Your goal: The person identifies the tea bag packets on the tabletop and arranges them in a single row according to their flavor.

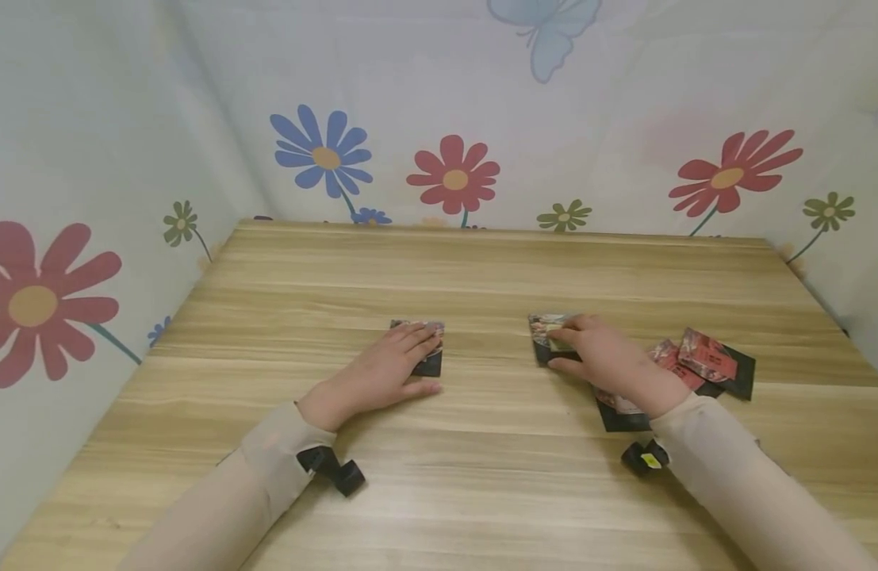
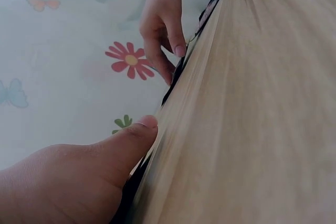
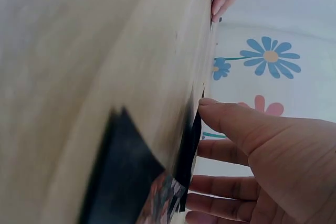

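Note:
My left hand (image 1: pixel 381 369) lies palm down over a flat picture card (image 1: pixel 429 368), its fingers straight on the printed part and the thumb spread beside it. In the left wrist view the card's dark edge (image 2: pixel 134 187) shows under the thumb. My right hand (image 1: pixel 603 357) holds another black-bordered picture card (image 1: pixel 541 333) low at the tabletop, with its thumb at the near side and bent fingers at the far side. The right wrist view shows the thumb tip right at that card's dark edge (image 3: pixel 191 140). My right palm hides part of the card.
Several similar red and black cards (image 1: pixel 717 361) lie overlapped to the right, partly beneath my right wrist. The wooden table (image 1: pixel 481 277) meets a flower-printed cloth wall (image 1: pixel 610 119) at its back. A black wrist camera (image 1: pixel 339 472) juts from the left sleeve.

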`<move>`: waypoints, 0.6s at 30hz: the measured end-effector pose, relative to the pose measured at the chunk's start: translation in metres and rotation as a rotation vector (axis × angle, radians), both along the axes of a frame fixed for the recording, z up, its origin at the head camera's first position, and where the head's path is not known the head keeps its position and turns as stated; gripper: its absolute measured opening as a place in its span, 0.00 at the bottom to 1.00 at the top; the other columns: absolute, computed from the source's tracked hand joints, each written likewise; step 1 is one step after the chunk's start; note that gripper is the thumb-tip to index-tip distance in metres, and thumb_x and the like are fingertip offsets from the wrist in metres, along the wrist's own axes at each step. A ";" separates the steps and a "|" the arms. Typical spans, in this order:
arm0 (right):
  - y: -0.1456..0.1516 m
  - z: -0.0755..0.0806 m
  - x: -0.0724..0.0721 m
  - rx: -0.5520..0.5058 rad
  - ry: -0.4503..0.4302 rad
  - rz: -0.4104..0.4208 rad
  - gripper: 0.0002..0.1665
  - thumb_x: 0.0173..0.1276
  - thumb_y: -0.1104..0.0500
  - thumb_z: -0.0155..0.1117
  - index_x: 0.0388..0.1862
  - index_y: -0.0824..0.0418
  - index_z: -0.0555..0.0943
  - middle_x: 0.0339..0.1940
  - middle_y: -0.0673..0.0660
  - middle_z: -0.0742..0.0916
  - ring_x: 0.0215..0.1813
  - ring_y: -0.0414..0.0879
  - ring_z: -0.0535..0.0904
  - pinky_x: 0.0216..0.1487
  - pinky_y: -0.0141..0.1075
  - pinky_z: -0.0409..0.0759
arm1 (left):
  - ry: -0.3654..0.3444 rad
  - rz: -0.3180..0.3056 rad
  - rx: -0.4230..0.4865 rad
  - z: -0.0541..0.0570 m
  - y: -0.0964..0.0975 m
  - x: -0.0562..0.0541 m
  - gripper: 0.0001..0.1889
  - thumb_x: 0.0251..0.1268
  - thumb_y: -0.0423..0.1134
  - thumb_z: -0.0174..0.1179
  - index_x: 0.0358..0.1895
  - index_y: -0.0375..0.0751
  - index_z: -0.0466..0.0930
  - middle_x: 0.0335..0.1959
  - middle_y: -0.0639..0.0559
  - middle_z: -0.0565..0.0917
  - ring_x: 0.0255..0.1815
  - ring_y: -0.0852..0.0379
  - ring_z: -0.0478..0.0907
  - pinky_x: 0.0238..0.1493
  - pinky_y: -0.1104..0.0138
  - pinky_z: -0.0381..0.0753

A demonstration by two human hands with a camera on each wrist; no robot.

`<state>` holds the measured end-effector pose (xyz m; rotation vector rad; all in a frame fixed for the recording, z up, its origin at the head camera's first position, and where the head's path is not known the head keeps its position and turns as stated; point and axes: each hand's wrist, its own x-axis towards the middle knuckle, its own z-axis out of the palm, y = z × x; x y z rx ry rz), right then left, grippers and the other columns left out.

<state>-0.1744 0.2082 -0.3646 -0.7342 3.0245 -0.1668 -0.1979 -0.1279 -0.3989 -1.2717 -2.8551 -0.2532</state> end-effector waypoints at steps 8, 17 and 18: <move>-0.011 0.000 0.002 -0.034 -0.015 0.011 0.30 0.66 0.48 0.64 0.62 0.62 0.77 0.55 0.66 0.81 0.56 0.60 0.78 0.58 0.53 0.78 | 0.004 -0.003 -0.003 -0.001 0.000 -0.001 0.39 0.67 0.62 0.52 0.71 0.37 0.63 0.73 0.41 0.65 0.75 0.42 0.58 0.78 0.52 0.54; -0.019 -0.002 0.002 -0.025 -0.019 0.016 0.31 0.66 0.46 0.64 0.62 0.62 0.77 0.53 0.64 0.81 0.52 0.56 0.80 0.54 0.50 0.81 | -0.018 0.025 -0.031 -0.001 0.001 0.000 0.39 0.67 0.63 0.51 0.72 0.38 0.62 0.74 0.42 0.64 0.76 0.43 0.56 0.79 0.52 0.52; -0.020 -0.003 0.002 -0.024 -0.012 0.017 0.31 0.66 0.46 0.64 0.62 0.62 0.77 0.52 0.63 0.82 0.51 0.55 0.81 0.53 0.49 0.81 | -0.016 0.024 -0.031 -0.001 0.001 0.000 0.39 0.67 0.63 0.51 0.72 0.38 0.62 0.74 0.42 0.64 0.76 0.43 0.57 0.79 0.52 0.52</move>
